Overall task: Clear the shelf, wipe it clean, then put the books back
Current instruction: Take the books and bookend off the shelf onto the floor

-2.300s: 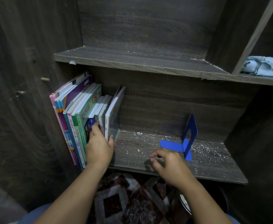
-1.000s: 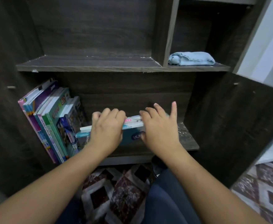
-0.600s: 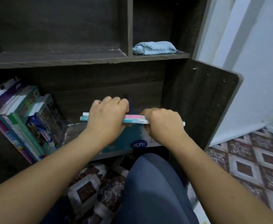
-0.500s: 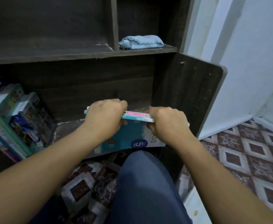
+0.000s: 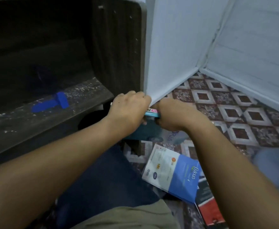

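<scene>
Both hands hold a thin stack of teal books (image 5: 149, 132) by the top edge, out past the right end of the shelf and above the floor. My left hand (image 5: 128, 111) grips the stack's left part and my right hand (image 5: 172, 116) grips its right part. The dusty dark wooden shelf (image 5: 41, 123) lies to the left with a blue bookend (image 5: 52, 101) lying on it. A blue and white book (image 5: 173, 172) lies on the tiled floor below my right arm, over a red and dark book (image 5: 210, 210).
The cabinet's dark side panel (image 5: 119, 47) stands right behind my hands. White walls (image 5: 176, 38) meet in a corner at the right. Patterned floor tiles (image 5: 234, 113) spread to the right. My knee in blue trousers (image 5: 105, 176) is under my arms.
Both hands pulled the teal books off the shelf and carried them right, beyond the cabinet's side panel. My view swung right and down; the remaining books and the cloth left the view.
</scene>
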Demonstrator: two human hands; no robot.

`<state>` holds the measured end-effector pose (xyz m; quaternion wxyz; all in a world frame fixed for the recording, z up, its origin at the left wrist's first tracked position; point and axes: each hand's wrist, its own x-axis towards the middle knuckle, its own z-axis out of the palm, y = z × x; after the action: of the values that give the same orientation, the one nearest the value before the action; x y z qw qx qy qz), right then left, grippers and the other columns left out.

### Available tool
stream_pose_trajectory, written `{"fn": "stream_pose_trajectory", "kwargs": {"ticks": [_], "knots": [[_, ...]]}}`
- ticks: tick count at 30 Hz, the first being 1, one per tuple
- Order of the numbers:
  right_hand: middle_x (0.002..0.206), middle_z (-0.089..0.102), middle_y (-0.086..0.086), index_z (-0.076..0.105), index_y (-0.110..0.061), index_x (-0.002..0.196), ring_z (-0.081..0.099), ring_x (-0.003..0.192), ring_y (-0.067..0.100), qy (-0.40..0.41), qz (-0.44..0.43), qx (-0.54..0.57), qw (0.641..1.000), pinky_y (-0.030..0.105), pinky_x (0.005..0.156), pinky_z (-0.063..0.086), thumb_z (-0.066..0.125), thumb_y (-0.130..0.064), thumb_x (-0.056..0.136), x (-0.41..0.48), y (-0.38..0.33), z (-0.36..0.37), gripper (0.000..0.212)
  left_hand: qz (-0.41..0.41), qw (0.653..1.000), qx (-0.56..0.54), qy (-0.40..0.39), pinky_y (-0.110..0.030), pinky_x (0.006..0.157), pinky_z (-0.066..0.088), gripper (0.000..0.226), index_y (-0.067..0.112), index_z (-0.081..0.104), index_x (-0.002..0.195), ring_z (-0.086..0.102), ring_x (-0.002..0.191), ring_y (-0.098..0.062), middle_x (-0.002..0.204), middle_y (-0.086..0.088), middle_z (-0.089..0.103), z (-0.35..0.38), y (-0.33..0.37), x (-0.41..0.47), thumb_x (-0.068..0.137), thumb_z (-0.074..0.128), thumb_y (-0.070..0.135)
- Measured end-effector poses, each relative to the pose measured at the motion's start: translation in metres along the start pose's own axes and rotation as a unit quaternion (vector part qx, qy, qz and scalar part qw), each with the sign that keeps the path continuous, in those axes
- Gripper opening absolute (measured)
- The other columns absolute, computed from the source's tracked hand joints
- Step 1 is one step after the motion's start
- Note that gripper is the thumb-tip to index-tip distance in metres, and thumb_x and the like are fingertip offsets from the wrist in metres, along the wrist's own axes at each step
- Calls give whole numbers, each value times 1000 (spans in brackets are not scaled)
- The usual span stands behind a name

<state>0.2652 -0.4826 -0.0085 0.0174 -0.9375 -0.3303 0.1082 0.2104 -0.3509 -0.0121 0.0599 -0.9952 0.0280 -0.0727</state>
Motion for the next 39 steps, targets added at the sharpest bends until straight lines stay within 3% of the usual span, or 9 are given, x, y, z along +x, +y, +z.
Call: {"fn": "stream_pose_trajectory", "kwargs": {"ticks": [5,8,14,17,19,22,26,34,39], "knots": [[96,58,5,59,-17,121,51,78,24,-29,68,24,997,31,66,40,55,-15,90,2,46,57,31,83,996,12,-33,-35,84,37,33,21,49,115,50,107,-21,116,1,52,45,19,19,89,61,36],[114,61,11,56,-18,126,59,99,31,-44,101,-3,994,37,71,42,51,-13,92,9,70,92,34,122,990,-12,-63,-33,83,40,28,21,49,117,52,106,-20,117,0,53,80,33,28,93,57,32],[109,66,1,52,-30,132,62,95,27,30,136,-28,990,33,64,39,50,-8,92,23,108,160,45,87,971,-125,-184,-38,87,49,27,23,51,122,54,104,-19,120,1,54,131,62,58,96,53,23],[136,53,6,38,-23,145,52,119,32,53,150,1,987,45,97,41,50,-7,92,24,117,208,56,62,961,-153,-224,-39,89,48,32,25,48,130,54,110,-21,128,0,52,149,71,64,98,48,23],[151,37,11,26,-20,151,38,135,36,17,155,1,988,51,110,29,48,-6,94,21,117,243,63,61,959,-142,-237,-37,87,47,32,26,47,131,54,111,-22,130,0,53,160,76,64,99,46,25],[159,16,12,7,-19,154,20,143,39,-92,139,-16,986,54,114,20,41,-10,99,10,110,290,65,58,960,-127,-243,-37,87,45,30,25,48,129,56,108,-22,127,0,55,172,82,61,99,45,28],[162,4,13,-5,-18,155,13,144,41,-176,134,16,975,55,113,23,43,-11,100,-6,104,336,73,48,956,-116,-265,-36,82,44,26,25,47,123,54,100,-19,120,2,54,184,86,59,98,45,31],[160,2,16,1,-16,154,23,136,41,-191,93,0,977,46,91,46,53,-26,96,-23,101,363,79,24,936,-97,-337,-43,95,43,27,24,45,120,51,111,-23,123,0,52,192,83,53,96,51,37],[135,39,10,36,-20,134,43,110,31,-130,109,53,984,45,90,41,58,-48,84,-17,103,350,61,3,938,-100,-333,-42,95,40,27,25,47,120,52,111,-22,123,1,54,192,78,52,96,51,35]]}}
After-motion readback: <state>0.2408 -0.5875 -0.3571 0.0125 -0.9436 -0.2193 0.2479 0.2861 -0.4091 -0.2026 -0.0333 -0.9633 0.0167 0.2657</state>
